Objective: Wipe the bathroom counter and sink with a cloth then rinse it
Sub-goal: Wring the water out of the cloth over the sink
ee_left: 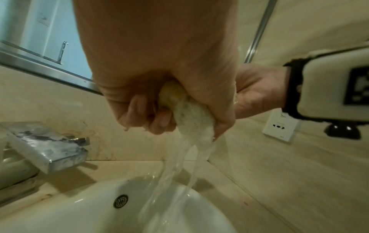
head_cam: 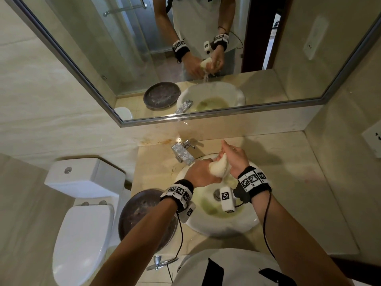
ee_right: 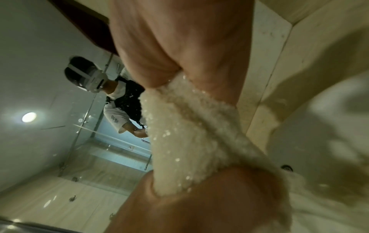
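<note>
Cloth point(head_cam: 219, 169), clenched in left hand point(head_cam: 201, 174) and right hand point(head_cam: 236, 159), is wrung over sink point(head_cam: 224, 228); next, likely another twist.

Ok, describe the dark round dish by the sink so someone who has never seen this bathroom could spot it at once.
Start at the white round sink set on the beige counter below the mirror. The dark dish sits on the counter on the sink's left, between the basin and the white toilet, partly under the left forearm. It is the only dark brown piece there: round, shallow, with pale smears inside.
</note>
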`<state>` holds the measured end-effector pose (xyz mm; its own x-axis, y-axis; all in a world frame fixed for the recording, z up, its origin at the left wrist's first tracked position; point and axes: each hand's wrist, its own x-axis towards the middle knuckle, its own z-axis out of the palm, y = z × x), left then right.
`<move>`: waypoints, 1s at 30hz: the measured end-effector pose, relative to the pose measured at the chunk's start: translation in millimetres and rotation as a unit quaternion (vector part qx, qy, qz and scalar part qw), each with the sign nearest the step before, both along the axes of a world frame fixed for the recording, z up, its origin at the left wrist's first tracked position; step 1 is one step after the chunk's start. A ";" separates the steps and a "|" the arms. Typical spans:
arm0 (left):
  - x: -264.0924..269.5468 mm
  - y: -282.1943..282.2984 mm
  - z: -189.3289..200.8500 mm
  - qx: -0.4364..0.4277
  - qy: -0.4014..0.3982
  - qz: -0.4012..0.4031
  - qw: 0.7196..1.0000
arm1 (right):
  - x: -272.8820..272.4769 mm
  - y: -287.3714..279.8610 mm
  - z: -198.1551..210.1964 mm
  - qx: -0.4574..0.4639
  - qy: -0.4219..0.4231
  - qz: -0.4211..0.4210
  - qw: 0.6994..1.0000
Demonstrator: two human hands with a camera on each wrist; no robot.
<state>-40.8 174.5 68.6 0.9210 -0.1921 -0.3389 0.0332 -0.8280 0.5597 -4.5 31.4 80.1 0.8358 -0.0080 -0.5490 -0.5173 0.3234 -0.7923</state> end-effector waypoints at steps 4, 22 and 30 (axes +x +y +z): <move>-5.6 -5.2 -5.7 0.077 -0.050 -0.005 0.996 | -2.7 3.3 -5.3 -0.008 0.045 -0.047 0.998; 4.3 30.0 22.2 -0.198 0.151 0.024 0.968 | -6.3 0.7 -7.6 -0.008 -0.080 0.097 0.992; 0.9 24.6 13.5 -0.127 0.081 0.048 0.987 | -5.6 10.9 4.3 -0.025 -0.088 0.070 0.993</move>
<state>-39.8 199.1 82.1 0.8769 -0.2032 -0.4356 0.2114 -0.6509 0.7292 -10.1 42.3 84.5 0.9134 0.0910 -0.3967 -0.4069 0.2166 -0.8874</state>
